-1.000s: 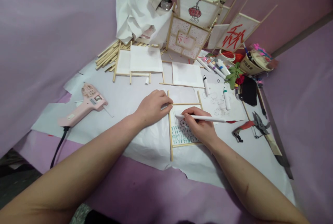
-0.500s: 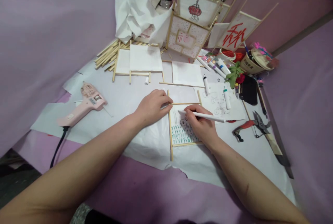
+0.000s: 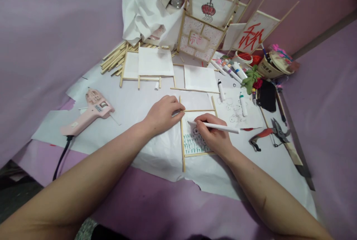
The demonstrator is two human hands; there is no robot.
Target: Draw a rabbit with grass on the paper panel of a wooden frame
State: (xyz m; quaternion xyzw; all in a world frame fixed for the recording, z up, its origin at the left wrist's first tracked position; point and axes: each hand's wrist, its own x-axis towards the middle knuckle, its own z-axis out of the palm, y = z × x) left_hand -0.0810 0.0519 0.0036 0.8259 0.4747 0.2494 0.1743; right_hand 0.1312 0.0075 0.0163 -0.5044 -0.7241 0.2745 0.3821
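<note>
My right hand point(image 3: 214, 134) grips a white marker pen point(image 3: 221, 127), its tip on the paper panel point(image 3: 208, 115) of a small wooden-stick frame point(image 3: 182, 139). Rows of green grass marks point(image 3: 193, 144) run along the bottom of this panel, and a dark outlined animal drawing point(image 3: 195, 130) is partly covered by my right hand. My left hand point(image 3: 164, 115) has its fingers bent, the fingertips and thumb closed on the frame's upper left corner. Just right of the frame lies a sheet with pencil-like sketches point(image 3: 227, 115).
A pink glue gun point(image 3: 89, 115) lies at left. Behind are blank framed panels point(image 3: 156, 61), a bundle of sticks point(image 3: 114, 58) and a tall lantern frame point(image 3: 202, 41). Pruning shears point(image 3: 279, 131), capped markers point(image 3: 243, 105) and a bucket point(image 3: 270, 67) are at right.
My right hand has shifted slightly left and down, taking the marker pen tip a little lower on the panel. The left hand stays at the frame's corner.
</note>
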